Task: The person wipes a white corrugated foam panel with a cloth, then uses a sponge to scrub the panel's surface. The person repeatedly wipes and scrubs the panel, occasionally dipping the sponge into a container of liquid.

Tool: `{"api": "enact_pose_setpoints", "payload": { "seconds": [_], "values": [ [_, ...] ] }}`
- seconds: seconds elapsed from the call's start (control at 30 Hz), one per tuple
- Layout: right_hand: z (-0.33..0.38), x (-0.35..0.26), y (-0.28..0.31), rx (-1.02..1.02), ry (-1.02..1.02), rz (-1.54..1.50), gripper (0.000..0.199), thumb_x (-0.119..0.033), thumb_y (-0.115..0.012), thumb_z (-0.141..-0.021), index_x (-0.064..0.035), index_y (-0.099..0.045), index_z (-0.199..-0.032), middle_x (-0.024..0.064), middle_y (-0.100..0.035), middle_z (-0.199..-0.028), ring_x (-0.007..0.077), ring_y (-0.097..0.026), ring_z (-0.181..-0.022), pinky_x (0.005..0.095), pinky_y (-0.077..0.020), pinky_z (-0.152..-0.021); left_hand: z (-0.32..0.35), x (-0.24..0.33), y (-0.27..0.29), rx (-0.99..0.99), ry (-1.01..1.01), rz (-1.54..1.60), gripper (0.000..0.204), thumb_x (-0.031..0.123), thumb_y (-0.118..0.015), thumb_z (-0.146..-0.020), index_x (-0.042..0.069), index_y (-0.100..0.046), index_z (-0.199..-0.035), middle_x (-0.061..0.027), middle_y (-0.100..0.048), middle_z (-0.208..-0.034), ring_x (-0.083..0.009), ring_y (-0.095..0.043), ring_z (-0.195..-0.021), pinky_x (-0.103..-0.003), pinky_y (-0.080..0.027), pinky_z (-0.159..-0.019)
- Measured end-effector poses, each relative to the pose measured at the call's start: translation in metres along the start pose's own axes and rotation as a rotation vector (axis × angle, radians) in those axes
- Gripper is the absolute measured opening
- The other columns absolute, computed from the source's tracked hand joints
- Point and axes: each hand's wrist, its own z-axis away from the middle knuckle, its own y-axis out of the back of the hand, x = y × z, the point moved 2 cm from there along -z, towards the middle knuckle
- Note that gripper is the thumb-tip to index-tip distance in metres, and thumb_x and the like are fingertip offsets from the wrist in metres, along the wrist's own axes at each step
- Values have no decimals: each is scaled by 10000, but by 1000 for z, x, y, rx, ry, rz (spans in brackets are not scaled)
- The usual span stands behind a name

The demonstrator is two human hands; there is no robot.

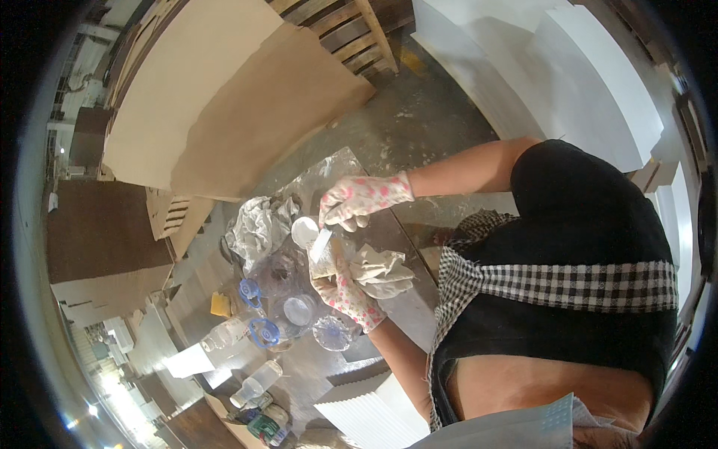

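Floral-gloved right hand (363,200) at mid-frame is pinching a white strip (321,243) beside a small white cup (303,230), while the left hand (350,293) just below is closing its fingers around a crumpled beige rag (380,269).

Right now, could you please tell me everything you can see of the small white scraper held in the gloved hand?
The scraper is a small, flat, pale blade, seemingly plastic or metal; its material is unclear. It tilts downward from the fingers of one hand in a white glove with pink dots, its lower end near a crumpled grey cloth gripped by the other gloved hand. A round white lid or cup sits just beside it.
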Motion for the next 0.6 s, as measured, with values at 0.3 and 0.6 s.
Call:
{"api": "enact_pose_setpoints", "payload": {
  "seconds": [0.3, 0.6],
  "values": [
    [-24, 21, 13, -12, -60, -379, 125, -113, -624, -937, -31, -671, -1017, 4, -587, -662, 46, -498, -507, 203, -347, -425, 8, -2, 1, -48, -55, -39, 370, -51, -733, -824, 10, -575, -1153, -107, -642, -1151, -169, -640, -988, -307, -549, -860],
    [-11, 10, -6, -58, 429, -17, 252, -169, -541, -1018, -97, -632, -1241, -6, -605, -750, 98, -563, -626, 262, -487, -550, 3, -8, 10, 63, -11, 28, 358, -42, -707, -838, -7, -555, -1159, -111, -645, -1117, -165, -644, -948, -314, -554, -831]
  ]
}}
